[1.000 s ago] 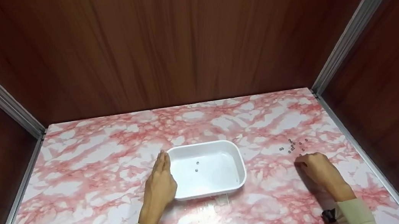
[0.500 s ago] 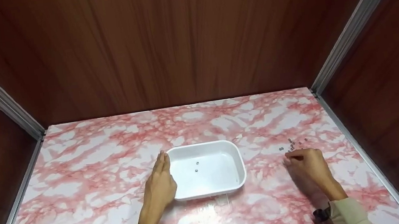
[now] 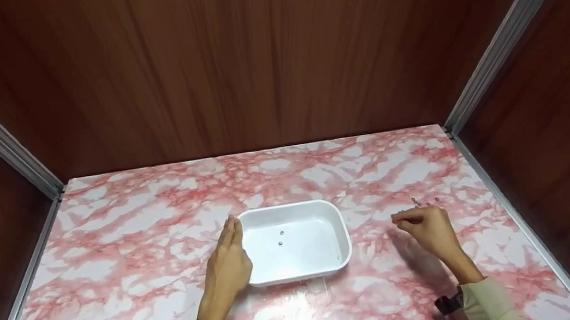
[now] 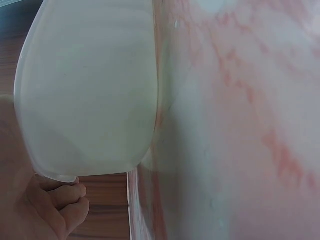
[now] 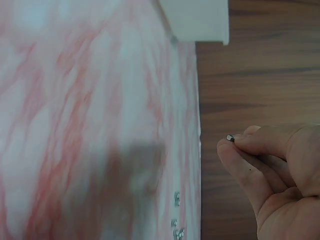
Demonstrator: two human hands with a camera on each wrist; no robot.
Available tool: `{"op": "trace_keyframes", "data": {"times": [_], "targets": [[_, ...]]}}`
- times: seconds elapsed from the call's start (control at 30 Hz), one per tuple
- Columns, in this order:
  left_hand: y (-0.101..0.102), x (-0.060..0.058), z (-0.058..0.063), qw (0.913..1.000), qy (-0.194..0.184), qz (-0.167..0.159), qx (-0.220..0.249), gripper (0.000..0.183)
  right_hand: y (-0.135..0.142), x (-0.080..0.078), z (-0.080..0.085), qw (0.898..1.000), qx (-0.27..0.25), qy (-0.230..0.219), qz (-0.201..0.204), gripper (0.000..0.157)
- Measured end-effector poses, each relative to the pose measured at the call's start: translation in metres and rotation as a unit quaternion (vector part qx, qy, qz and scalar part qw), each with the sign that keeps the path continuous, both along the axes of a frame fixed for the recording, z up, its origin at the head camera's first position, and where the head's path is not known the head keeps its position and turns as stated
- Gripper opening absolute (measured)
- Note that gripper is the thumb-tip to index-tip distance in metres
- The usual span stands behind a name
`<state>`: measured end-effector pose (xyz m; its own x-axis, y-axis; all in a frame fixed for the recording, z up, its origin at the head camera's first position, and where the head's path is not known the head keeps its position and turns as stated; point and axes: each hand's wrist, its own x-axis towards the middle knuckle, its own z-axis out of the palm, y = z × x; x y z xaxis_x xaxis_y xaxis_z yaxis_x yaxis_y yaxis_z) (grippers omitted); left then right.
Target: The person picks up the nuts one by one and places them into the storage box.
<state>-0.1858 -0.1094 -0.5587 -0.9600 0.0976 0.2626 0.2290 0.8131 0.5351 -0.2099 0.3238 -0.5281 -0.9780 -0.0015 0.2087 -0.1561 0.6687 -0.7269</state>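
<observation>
- Head view: the left hand [image 3: 227, 269] lies along the left side of the tray [image 3: 300, 278], fingers straight, just touching. The tray sits on the pink table [image 3: 141, 278], with two bits [image 3: 280, 243] inside. A soft, steady touch should be enough to keep it from sliding.
- Head view, right side: the right hand [image 3: 429, 229] is bent, fingertips together, between the tray and the loose bits [image 3: 436, 199]. A second ago it was lower and farther right. Now it is nearer the tray, and it hides some loose bits. The left hand, the tray and the two bits look the same.
- Left wrist view: the left hand is by the tray's rim. I can't tell how hard it presses.
- Right wrist view: thumb and finger pinch one shiny bit [image 5: 230, 138] at their very tips. It's so small that squeezing hard could make it pop out, so a gentle pinch and slow moves would be best.
</observation>
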Motion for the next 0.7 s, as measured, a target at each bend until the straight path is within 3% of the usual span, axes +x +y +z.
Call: {"op": "trace_keyframes", "data": {"times": [0.2, 0.57, 0.7], "targets": [[-0.001, 0.001, 0.001, 1.0, -0.006, 0.006, -0.005, 0.055, -0.011, -0.001, 0.005, 0.993, -0.094, -0.057, 0.038, 0.015], [0.0, -0.001, 0.001, 0.9999, 0.007, 0.007, -0.009, 0.053, -0.032, -0.014, 0.014, 0.963, -0.223, -0.126, 0.083, 0.02], [0.001, -0.001, 0.001, 0.9999, 0.016, 0.002, -0.001, 0.053, -0.042, -0.016, 0.016, 0.955, -0.245, -0.138, 0.095, 0.022]]}}
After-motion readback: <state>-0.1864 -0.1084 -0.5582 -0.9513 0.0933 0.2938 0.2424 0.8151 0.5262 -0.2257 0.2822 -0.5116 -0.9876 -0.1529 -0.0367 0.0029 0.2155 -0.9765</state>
